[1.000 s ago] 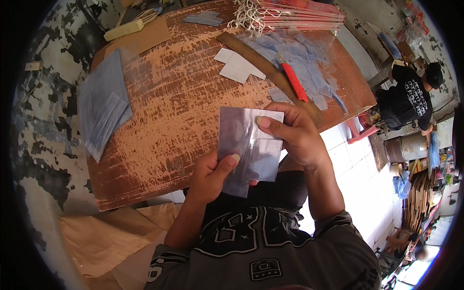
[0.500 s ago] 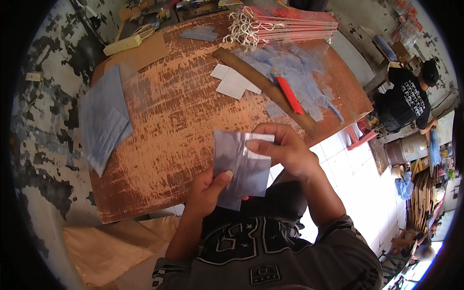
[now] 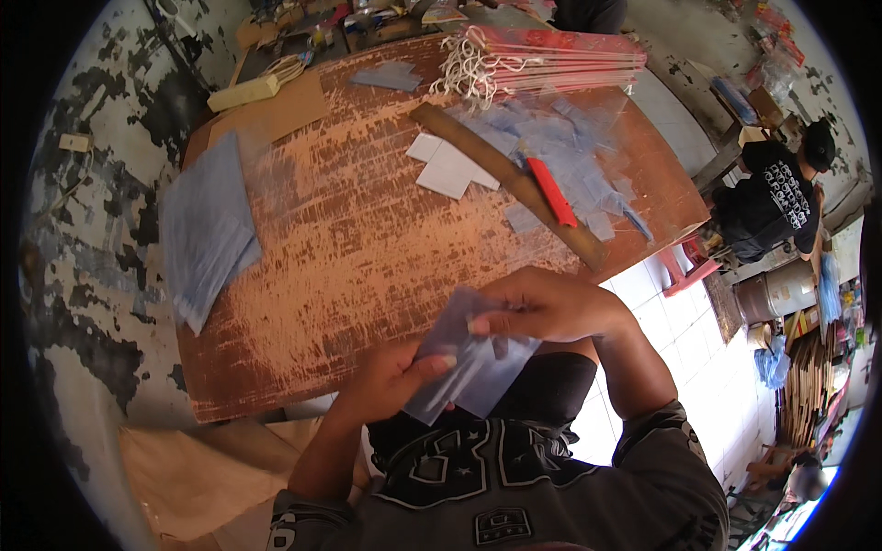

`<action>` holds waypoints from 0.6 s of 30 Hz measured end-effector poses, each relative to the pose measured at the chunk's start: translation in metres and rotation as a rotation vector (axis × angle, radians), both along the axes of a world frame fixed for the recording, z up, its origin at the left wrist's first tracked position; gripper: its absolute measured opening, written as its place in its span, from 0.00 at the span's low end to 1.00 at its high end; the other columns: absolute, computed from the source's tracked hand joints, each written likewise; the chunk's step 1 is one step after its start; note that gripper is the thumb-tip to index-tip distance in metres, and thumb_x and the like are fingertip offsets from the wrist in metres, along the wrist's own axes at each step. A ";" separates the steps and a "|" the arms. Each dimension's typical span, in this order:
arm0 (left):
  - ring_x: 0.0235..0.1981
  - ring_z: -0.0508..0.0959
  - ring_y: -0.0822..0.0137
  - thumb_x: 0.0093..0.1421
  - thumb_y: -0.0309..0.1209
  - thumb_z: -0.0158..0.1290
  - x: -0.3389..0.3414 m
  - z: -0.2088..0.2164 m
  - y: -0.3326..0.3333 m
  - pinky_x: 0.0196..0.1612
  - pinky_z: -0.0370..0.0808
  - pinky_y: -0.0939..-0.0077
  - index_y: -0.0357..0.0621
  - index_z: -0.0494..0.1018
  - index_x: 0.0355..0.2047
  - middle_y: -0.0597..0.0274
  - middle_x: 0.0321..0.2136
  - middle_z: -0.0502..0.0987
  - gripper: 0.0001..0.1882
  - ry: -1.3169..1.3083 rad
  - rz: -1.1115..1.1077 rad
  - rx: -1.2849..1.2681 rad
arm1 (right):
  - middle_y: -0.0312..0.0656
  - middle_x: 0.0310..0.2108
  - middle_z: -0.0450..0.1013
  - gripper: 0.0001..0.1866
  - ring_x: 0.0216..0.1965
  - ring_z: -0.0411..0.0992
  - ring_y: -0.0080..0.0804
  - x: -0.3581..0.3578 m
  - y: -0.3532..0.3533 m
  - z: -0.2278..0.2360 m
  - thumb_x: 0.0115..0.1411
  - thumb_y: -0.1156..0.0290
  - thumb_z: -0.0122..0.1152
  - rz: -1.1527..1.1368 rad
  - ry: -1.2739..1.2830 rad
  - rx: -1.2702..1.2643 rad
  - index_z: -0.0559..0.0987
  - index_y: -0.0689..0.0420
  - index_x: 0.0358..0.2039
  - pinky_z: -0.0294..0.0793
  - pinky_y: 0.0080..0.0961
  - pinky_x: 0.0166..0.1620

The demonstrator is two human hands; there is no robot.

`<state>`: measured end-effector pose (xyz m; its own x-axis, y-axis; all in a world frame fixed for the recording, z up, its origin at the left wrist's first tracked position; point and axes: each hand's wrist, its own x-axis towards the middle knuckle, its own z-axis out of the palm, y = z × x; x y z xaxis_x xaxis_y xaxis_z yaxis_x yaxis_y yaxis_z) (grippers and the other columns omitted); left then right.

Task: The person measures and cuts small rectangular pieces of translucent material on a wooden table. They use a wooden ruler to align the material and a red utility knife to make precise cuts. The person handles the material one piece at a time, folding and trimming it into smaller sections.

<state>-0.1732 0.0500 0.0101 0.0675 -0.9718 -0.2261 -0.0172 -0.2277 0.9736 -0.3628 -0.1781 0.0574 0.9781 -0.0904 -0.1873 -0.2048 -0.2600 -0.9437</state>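
Observation:
Between my two hands, above my lap at the table's near edge, are clear bluish plastic sheets (image 3: 469, 363), overlapping and tilted. My left hand (image 3: 390, 375) pinches their left side, its thumb lying on top. From the upper right, my right hand (image 3: 542, 308) grips them, thumb in front and fingers curled behind. How many sheets there are I cannot tell. On the worn brown table (image 3: 331, 275), beyond my hands, lie a long brown strip like a ruler (image 3: 505, 179), a red-handled cutter (image 3: 551, 193) and white card pieces (image 3: 450, 170).
A stack of larger bluish plastic sheets (image 3: 207, 230) lies at the table's left. Loose plastic pieces (image 3: 560, 138) are heaped at the right, below red bundles with white cords (image 3: 542, 64). A person in black (image 3: 772, 197) is at the far right, beside a red stool (image 3: 684, 266).
Both hands have come lower and nearer to my body with the plastic sheets. The sheets have turned from nearly upright to slanted, and my right hand now covers more of them.

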 end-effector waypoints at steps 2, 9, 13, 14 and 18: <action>0.35 0.88 0.71 0.79 0.34 0.57 0.007 -0.002 -0.005 0.38 0.84 0.75 0.35 0.82 0.57 0.59 0.37 0.88 0.16 0.023 0.026 0.067 | 0.36 0.28 0.79 0.21 0.33 0.76 0.24 -0.001 0.000 -0.006 0.77 0.53 0.65 -0.066 0.008 -0.007 0.86 0.62 0.44 0.74 0.29 0.39; 0.47 0.90 0.56 0.79 0.33 0.55 0.039 0.017 -0.022 0.51 0.90 0.66 0.26 0.73 0.65 0.44 0.54 0.85 0.23 0.735 0.290 -0.251 | 0.29 0.37 0.80 0.18 0.38 0.72 0.13 0.004 0.008 -0.008 0.81 0.59 0.61 -0.715 -0.303 0.233 0.84 0.63 0.53 0.72 0.18 0.43; 0.52 0.89 0.51 0.80 0.34 0.55 -0.002 -0.005 -0.032 0.53 0.91 0.65 0.22 0.70 0.67 0.41 0.58 0.82 0.26 0.507 0.472 -0.336 | 0.27 0.38 0.79 0.18 0.37 0.68 0.12 0.020 0.018 -0.038 0.81 0.59 0.61 -0.846 -0.466 0.109 0.83 0.64 0.54 0.68 0.17 0.41; 0.54 0.88 0.51 0.79 0.34 0.56 -0.009 -0.009 -0.035 0.53 0.91 0.65 0.23 0.69 0.67 0.41 0.58 0.82 0.26 0.425 0.498 -0.338 | 0.26 0.38 0.78 0.18 0.37 0.67 0.11 0.023 0.021 -0.046 0.81 0.59 0.61 -0.866 -0.500 0.095 0.83 0.64 0.54 0.67 0.17 0.40; 0.50 0.87 0.62 0.78 0.31 0.57 -0.017 -0.019 -0.042 0.51 0.92 0.63 0.26 0.74 0.64 0.50 0.51 0.83 0.22 0.322 0.645 -0.386 | 0.24 0.34 0.73 0.18 0.33 0.61 0.11 0.025 0.027 -0.050 0.82 0.59 0.60 -0.864 -0.529 0.103 0.83 0.63 0.53 0.60 0.16 0.36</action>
<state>-0.1900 0.0076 -0.0091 0.6288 -0.7774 0.0126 0.2970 0.2552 0.9202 -0.3380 -0.1515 0.0078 0.5455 -0.8130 0.2037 0.1665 -0.1331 -0.9770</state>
